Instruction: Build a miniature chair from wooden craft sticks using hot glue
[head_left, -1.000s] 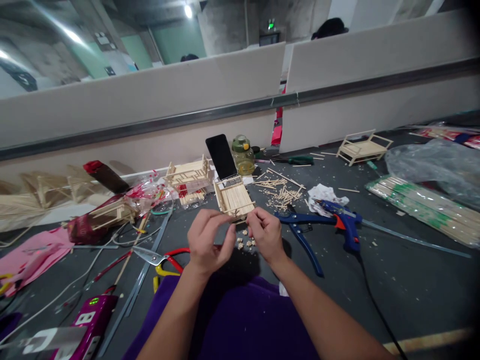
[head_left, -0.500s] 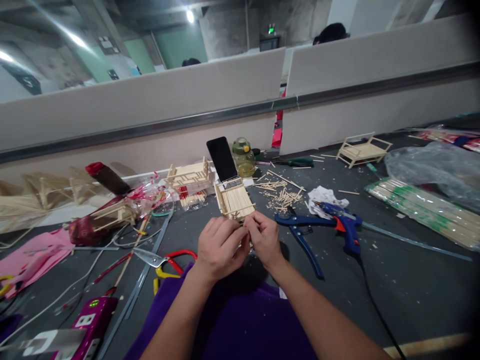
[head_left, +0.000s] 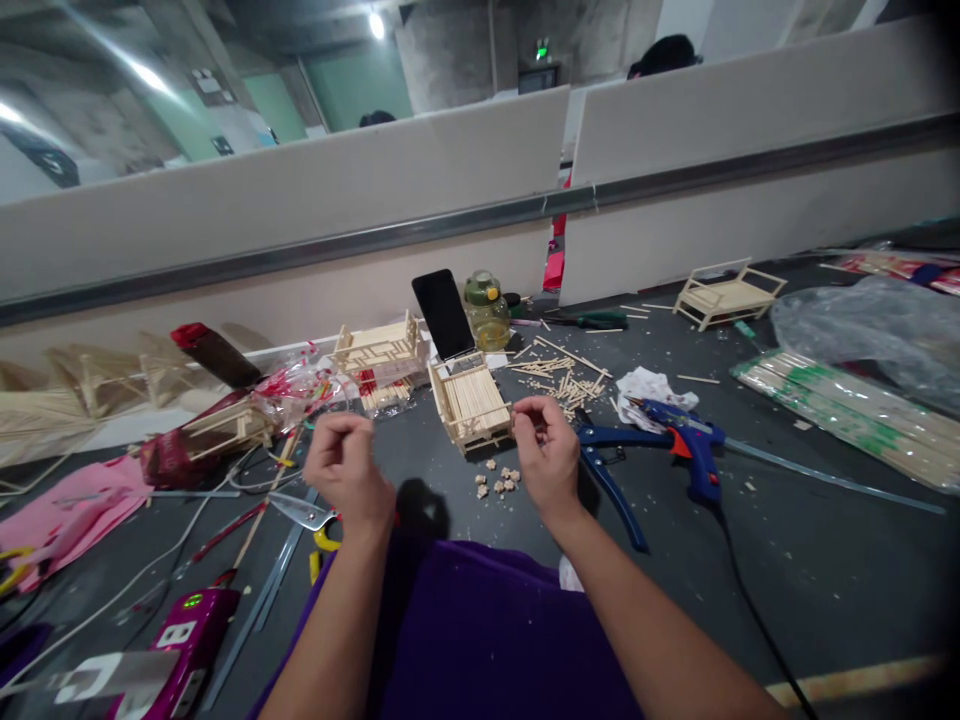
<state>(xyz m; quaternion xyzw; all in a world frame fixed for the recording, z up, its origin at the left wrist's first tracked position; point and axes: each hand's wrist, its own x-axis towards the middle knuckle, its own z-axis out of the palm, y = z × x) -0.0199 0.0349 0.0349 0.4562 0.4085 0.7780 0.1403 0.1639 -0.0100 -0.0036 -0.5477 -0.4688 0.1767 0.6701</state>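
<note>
My left hand (head_left: 349, 468) is raised above the table at the left, its fingers curled together; whatever it may hold is hidden. On the right, my right hand (head_left: 549, 455) pinches thumb and forefinger close to the front corner of a small model bed made of wooden sticks (head_left: 474, 400). Anything in that pinch is too small to make out. A little group of tiny wooden pieces (head_left: 500, 482) lies between my hands, in front of the model. Behind my left hand are scissors (head_left: 300, 511) with red and yellow handles, partly covered.
Blue cutters (head_left: 619, 505) and a blue glue gun (head_left: 697, 460) with a cable lie at the right. Cut sticks (head_left: 570, 390) are scattered behind my right hand. A phone (head_left: 444, 312) leans by a green bottle (head_left: 487, 310). A purple power strip (head_left: 187, 640) sits front left.
My hands came together in front of the model, then parted. My left hand has moved left and my right hand slightly right, uncovering the tiny wooden pieces. The model stays in place.
</note>
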